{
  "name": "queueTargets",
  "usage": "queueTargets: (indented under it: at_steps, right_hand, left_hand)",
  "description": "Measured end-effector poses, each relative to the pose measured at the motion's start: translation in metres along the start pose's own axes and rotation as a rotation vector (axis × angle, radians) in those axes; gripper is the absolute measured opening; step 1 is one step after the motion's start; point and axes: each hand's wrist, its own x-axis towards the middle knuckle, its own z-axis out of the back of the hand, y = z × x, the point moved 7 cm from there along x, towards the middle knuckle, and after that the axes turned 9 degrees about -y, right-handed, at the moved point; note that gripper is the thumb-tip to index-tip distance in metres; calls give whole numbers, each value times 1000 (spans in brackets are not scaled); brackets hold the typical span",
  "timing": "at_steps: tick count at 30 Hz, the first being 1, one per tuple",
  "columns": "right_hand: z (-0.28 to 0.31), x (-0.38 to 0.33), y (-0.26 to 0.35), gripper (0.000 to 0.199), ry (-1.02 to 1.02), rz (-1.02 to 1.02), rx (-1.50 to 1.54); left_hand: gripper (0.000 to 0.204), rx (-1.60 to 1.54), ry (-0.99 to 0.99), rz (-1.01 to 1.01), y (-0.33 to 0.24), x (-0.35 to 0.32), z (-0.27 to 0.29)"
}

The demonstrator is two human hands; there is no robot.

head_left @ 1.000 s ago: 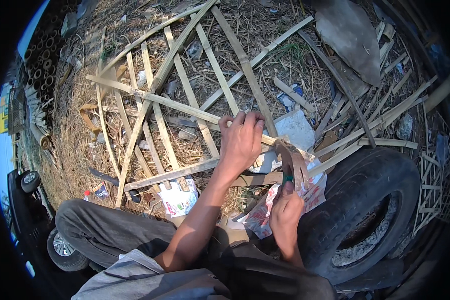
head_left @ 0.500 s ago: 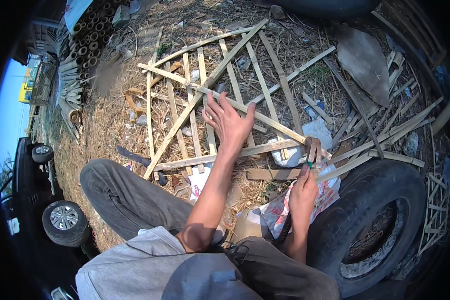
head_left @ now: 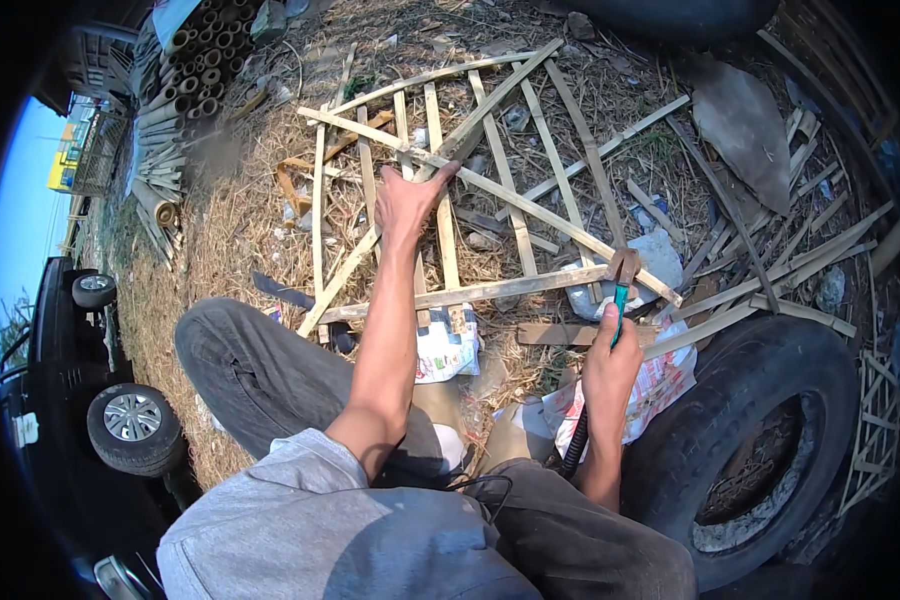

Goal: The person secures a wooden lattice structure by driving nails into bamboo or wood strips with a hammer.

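A lattice frame (head_left: pixel 525 200) of pale bamboo strips lies in front of me, its lower strip resting partly on a pale stone block (head_left: pixel 660 258). My left hand (head_left: pixel 407 205) is closed on the lattice where diagonal strips cross; its fingertips are partly hidden by the wood. In my right hand (head_left: pixel 611 372) is a hammer, gripped by its teal and black handle. The rusty hammer head (head_left: pixel 624 264) is over the right-hand joint, where the long diagonal strip meets the lower one. I cannot tell whether it touches the wood.
A large tyre (head_left: pixel 800 400) lies at my right, loose bamboo strips (head_left: pixel 770 280) beyond it. Flattened printed sacks (head_left: pixel 446 350) and a short brown board (head_left: pixel 560 334) are near my legs. Bamboo poles (head_left: pixel 195 75) are stacked at the far left, and a dark vehicle (head_left: pixel 60 400) stands left.
My left hand, open with fingers spread over the lattice before, has moved left and closed on the crossing strips. The hammer stays near the same joint, with more of its teal handle showing.
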Motion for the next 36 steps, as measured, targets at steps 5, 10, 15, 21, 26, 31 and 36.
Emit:
queueTargets:
  at_steps: [5, 10, 15, 21, 26, 31, 36]
  right_hand:
    - [-6, -12, 1, 46, 38, -47, 86]
    - [4, -10, 1, 45, 42, -75, 198]
    - [28, -13, 6, 40, 38, -81, 322]
    - [60, -27, 20, 37, 69, -238, 596]
    - [91, -35, 28, 35, -19, -308, 791]
    - [134, -41, 40, 39, -218, -389, 718]
    - [180, -52, 52, 43, -398, -263, 575]
  left_hand:
    - [114, 112, 108, 55, 18, 41, 9]
    - [89, 120, 139, -9, 0, 48, 17]
    - [96, 105, 49, -39, -32, 43, 50]
    - [90, 35, 4, -253, -91, 66, 67]
    - [84, 17, 57, -678, -192, 98, 93]
    - [83, -13, 178, -847, -262, 21, 91]
    - [90, -124, 372, -747, -238, -92, -23]
